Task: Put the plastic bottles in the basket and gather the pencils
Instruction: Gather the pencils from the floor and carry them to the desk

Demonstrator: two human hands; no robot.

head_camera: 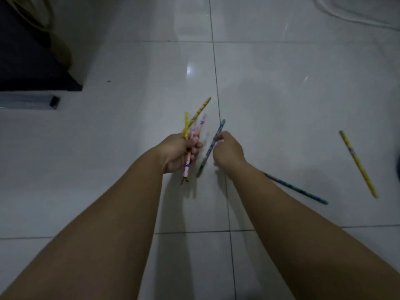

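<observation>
My left hand is closed around a bunch of pencils, yellow and pink ones that fan out above my fist. My right hand pinches a blue pencil between thumb and fingers and holds it just right of the bunch, above the white tiled floor. A second blue pencil lies on the floor, partly hidden under my right forearm. A yellow pencil lies on the floor further right. No bottles or basket are in view.
A dark piece of furniture stands at the upper left with a grey box-like object below it. A white cable curls at the upper right. A dark object touches the right edge.
</observation>
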